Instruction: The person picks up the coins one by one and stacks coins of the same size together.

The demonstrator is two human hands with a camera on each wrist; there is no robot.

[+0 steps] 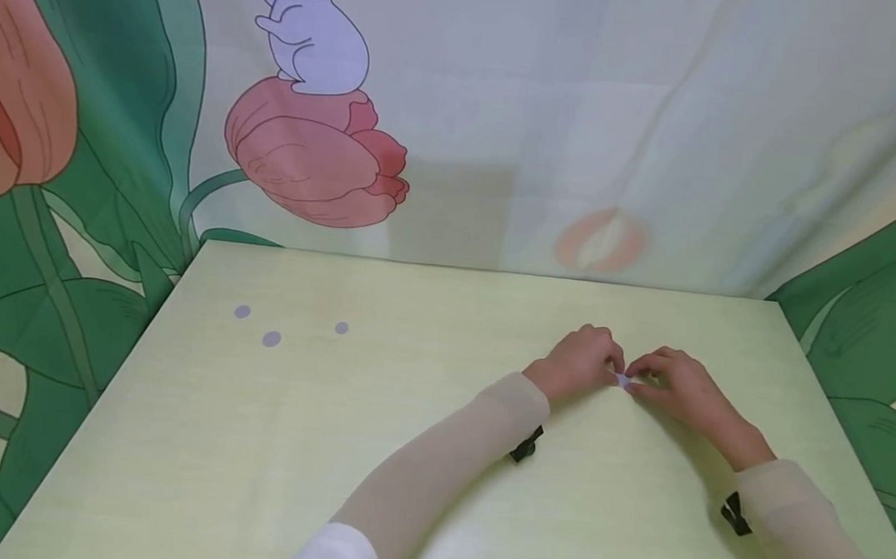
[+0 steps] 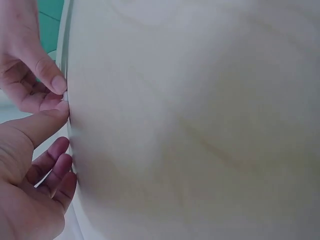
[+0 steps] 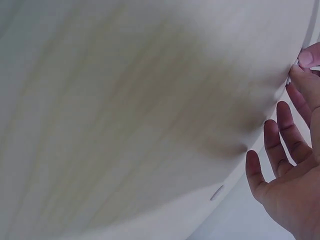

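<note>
Over the right half of the table, my left hand (image 1: 581, 360) and right hand (image 1: 682, 391) meet fingertip to fingertip. Between them is a small flat lavender piece (image 1: 622, 380), pinched by thumb and fingers from both sides and partly covered by them. The left wrist view shows the left hand (image 2: 30, 185) with thumb tip close to the other hand's thumb, its outer fingers loosely bent near the tabletop. In the right wrist view, the right hand (image 3: 292, 170) has its outer fingers spread and slightly bent.
Three flat lavender discs, a left one (image 1: 242, 311), a front one (image 1: 271, 339) and a right one (image 1: 342, 328), lie at the table's back left. A patterned cloth (image 1: 456, 105) hangs behind the pale table (image 1: 186, 435). A dark oval mark (image 3: 216, 193) shows near the edge in the right wrist view.
</note>
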